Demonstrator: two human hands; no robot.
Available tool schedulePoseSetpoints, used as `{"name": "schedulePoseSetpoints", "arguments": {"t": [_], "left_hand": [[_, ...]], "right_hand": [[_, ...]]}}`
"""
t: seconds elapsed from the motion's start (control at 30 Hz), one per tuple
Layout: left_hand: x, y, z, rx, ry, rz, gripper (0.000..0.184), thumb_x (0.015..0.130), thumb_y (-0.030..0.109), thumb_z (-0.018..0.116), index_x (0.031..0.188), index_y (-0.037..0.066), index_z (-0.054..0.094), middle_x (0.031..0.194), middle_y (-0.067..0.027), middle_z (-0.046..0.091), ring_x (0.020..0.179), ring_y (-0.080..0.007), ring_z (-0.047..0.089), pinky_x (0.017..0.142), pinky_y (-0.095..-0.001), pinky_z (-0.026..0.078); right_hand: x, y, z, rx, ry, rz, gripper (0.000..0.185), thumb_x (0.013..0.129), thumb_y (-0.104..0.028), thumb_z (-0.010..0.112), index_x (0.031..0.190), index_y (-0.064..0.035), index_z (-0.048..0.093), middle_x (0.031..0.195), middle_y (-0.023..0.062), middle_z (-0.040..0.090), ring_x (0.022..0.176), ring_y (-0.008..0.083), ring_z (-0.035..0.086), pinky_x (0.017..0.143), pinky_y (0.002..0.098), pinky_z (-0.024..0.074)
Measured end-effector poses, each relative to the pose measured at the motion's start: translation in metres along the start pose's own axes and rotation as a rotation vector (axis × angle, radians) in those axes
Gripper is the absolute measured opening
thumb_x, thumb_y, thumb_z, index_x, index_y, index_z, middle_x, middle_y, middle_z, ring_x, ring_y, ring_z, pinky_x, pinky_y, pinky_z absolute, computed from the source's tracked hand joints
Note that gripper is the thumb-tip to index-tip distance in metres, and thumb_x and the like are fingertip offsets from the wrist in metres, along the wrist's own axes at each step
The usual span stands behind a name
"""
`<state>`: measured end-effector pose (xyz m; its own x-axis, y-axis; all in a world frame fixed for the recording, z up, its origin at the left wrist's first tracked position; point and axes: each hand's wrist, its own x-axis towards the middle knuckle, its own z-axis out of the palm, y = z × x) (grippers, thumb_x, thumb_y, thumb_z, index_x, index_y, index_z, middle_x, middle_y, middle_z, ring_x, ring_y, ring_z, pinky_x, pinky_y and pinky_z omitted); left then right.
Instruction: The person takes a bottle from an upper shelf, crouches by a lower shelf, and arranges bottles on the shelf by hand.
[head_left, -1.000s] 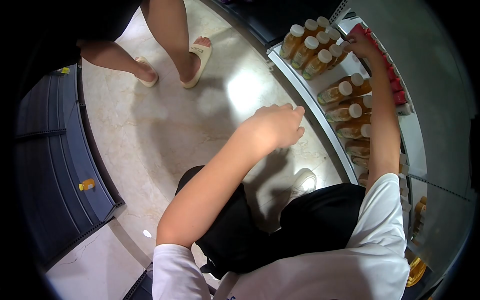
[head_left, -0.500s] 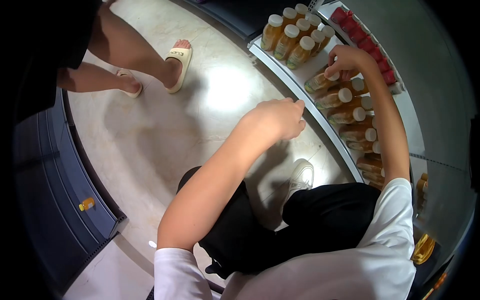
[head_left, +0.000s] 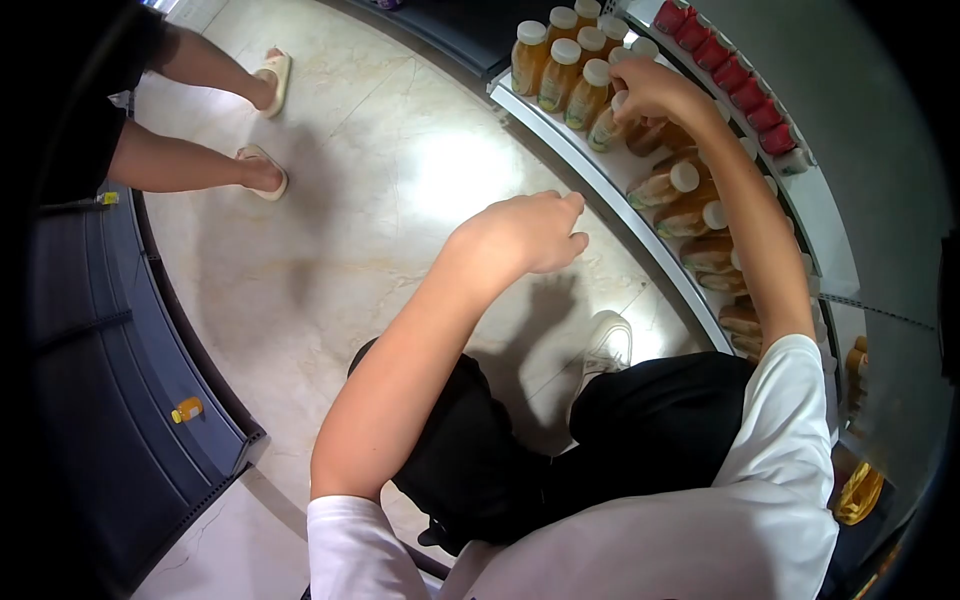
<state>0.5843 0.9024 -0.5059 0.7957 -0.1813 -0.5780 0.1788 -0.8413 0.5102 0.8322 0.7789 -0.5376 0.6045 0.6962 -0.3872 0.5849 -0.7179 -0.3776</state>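
My right hand (head_left: 655, 95) reaches over the white shelf (head_left: 575, 160), its fingers closed round the cap end of an amber bottle (head_left: 604, 130). That bottle stands tilted at the front of the shelf, beside a group of upright amber bottles (head_left: 560, 75) with white caps. Nearer to me, several more amber bottles (head_left: 663, 186) lean in rows under my right forearm. Over the floor hangs my left hand (head_left: 530, 232), away from the shelf, with its fingers loosely bent, the thumb apart and nothing visible in it.
Red containers (head_left: 730, 75) line the shelf's back strip. Another person's legs (head_left: 190, 160), in light slides, stand at the upper left. A dark shelf (head_left: 110, 370) on the left bears a small orange bottle (head_left: 187, 409). My shoe (head_left: 608, 342) is on the tiled floor.
My right hand has moved forward along the shelf with the bottle, closer to the upright group. My left hand has shifted slightly left. The other person has stepped further left.
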Motion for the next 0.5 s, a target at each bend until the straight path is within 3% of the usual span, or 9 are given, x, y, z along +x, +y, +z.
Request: {"name": "schedulePoseSetpoints", "arguments": {"t": [0.13,0.27,0.37,0.43,0.47,0.5], "left_hand": [[0.002,-0.002,-0.001,0.003,0.005,-0.007,0.049,0.101,0.038,0.047,0.139,0.006,0.049,0.133,-0.0215,0.059,0.121,-0.0359,0.059,0.103,-0.0441,0.046],[0.012,0.001,-0.002,-0.013,0.017,0.012,0.048,0.1,0.038,0.048,0.136,0.005,0.052,0.13,-0.0214,0.061,0.12,-0.0359,0.059,0.101,-0.0439,0.047],[0.023,0.011,0.0,0.03,0.089,0.033,0.043,0.099,0.036,0.051,0.13,0.005,0.056,0.129,-0.0189,0.062,0.118,-0.0361,0.06,0.099,-0.0435,0.049],[0.035,0.015,0.005,-0.039,0.281,0.142,0.035,0.096,0.029,0.056,0.122,0.006,0.059,0.121,-0.0163,0.066,0.111,-0.0369,0.063,0.095,-0.0449,0.05],[0.047,0.017,0.008,-0.017,0.277,0.152,0.035,0.096,0.029,0.056,0.122,0.006,0.059,0.121,-0.0163,0.066,0.111,-0.0369,0.063,0.095,-0.0449,0.05],[0.063,0.014,0.011,0.072,0.46,0.174,0.031,0.094,0.025,0.058,0.118,0.006,0.06,0.114,-0.0154,0.067,0.107,-0.0366,0.063,0.094,-0.0452,0.05]], "right_hand": [[0.0,-0.001,-0.001,-0.03,-0.005,0.03,0.042,0.065,-0.012,0.084,0.089,-0.001,0.05,0.09,0.0148,0.059,0.068,0.024,0.068,0.048,0.037,0.0574],[0.006,0.017,-0.008,-0.004,-0.008,0.081,0.045,0.065,-0.016,0.084,0.095,-0.0013,0.054,0.094,0.0138,0.06,0.065,0.0237,0.066,0.048,0.0362,0.056],[0.011,0.031,-0.03,0.049,0.002,0.017,0.048,0.065,-0.022,0.083,0.1,-0.0026,0.056,0.09,0.0127,0.061,0.067,0.0234,0.065,0.048,0.0351,0.0548],[0.014,0.057,-0.045,-0.191,0.015,0.051,0.05,0.065,-0.023,0.081,0.104,-0.0046,0.058,0.087,0.0129,0.063,0.071,0.0237,0.066,0.052,0.0362,0.0555],[-0.005,0.068,-0.051,-0.093,0.054,-0.152,0.051,0.065,-0.023,0.081,0.108,-0.0049,0.059,0.088,0.0134,0.066,0.073,0.0243,0.067,0.055,0.0378,0.0559],[-0.023,0.078,-0.058,-0.005,0.073,-0.358,0.053,0.065,-0.022,0.081,0.111,-0.0053,0.06,0.089,0.0139,0.068,0.075,0.025,0.068,0.057,0.0393,0.0564]]}}
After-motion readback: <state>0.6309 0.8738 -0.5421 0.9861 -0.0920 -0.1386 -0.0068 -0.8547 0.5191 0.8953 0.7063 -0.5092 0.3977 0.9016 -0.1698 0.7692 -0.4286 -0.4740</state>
